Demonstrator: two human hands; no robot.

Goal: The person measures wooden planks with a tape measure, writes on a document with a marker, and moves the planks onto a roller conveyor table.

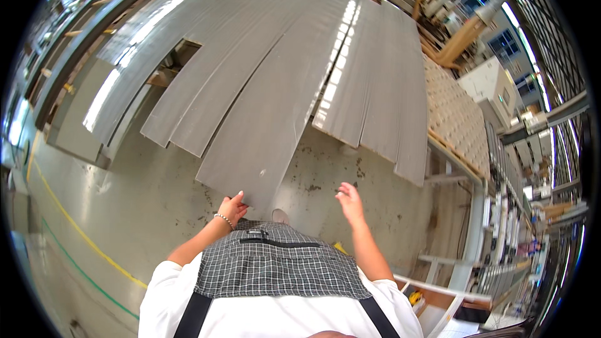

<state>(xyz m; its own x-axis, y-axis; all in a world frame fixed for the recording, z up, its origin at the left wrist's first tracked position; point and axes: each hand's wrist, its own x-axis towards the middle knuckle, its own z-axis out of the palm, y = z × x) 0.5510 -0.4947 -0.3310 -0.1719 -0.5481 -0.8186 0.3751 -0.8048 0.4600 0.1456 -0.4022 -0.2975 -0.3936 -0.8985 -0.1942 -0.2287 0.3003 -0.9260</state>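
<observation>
As I am looking down through the head view, my left hand (232, 209) is touching the near edge of a long grey panel (266, 128), just below the centre of the frame. My left thumb and forefinger are showing at that edge; the other fingers are partly hidden, so I cannot tell whether they are closing firmly on it. My right hand (350, 202) is hanging right of centre with its fingers loosely curled and apart, holding nothing, over the bare floor (375, 206).

From my left hand, the panel is extending away up the frame. Its long axis is running from the lower middle toward the top, leaning right. My left hand is therefore being the nearer one; my right is standing clear of the panel's right edge, well apart from it.

On the panel's left, more grey panels (219, 91) are lying alongside, divided from it by a narrow dark line. On its right, a gap is separating it from another group of grey boards (383, 78), whose near ends are sitting higher in the frame.
</observation>
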